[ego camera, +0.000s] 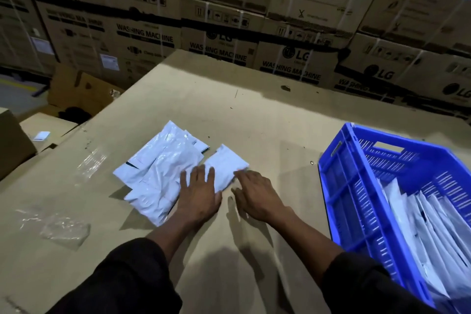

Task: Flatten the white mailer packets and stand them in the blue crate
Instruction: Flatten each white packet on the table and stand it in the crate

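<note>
The step in hand looks like flattening: one small white mailer packet (225, 166) lies apart from the rest near the middle of the worktop (267, 120), and both hands are on it. The left hand (201, 194) lies palm down with straight, spread fingers, pressing the packet's near left part. The right hand (257, 194) has its fingers extended too, the tips touching the packet's right edge; neither hand grips anything. Just left of that packet, touching or overlapping it, sits a loose pile of white mailer packets (158, 173), crumpled and glossy, not yet flattened.

The blue crate (341, 186) stands at the worktop's right edge, well apart from the pile, with a row of packets (428, 224) already standing on edge in its near part. The next move, I judge, calls for smoothing this packet out, then lifting it by an edge and carrying it right, to slot it upright against that row.

The worktop is bare brown cardboard, with scraps of clear plastic film (63, 232) near its left edge. Behind it rises a wall of stacked washing machine cartons (219, 33); the lighting is dim.
</note>
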The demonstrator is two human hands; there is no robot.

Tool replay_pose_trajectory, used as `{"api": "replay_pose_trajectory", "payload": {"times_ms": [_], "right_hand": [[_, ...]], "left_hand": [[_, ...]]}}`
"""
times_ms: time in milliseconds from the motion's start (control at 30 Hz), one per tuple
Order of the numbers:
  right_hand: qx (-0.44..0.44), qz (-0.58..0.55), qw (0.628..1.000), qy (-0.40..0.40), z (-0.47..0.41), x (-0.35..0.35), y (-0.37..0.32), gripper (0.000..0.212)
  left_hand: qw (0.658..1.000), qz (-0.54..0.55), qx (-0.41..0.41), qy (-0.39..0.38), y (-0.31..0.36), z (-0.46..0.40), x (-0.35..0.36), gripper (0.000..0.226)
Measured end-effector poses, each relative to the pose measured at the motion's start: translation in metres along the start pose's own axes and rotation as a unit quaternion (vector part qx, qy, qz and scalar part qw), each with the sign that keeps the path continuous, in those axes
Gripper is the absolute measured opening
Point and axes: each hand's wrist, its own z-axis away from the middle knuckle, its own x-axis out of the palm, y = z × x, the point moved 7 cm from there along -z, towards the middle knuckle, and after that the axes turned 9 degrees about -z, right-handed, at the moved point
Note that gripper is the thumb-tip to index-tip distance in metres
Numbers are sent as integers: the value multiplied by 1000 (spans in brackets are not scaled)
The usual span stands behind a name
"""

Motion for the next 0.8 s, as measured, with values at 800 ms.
{"api": "replay_pose_trajectory", "payload": {"times_ms": [800], "right_hand": [[29, 12, 1000, -1, 22, 42, 41, 64]], "left_hand": [[999, -15, 29, 40, 56, 24, -1, 56]]}}
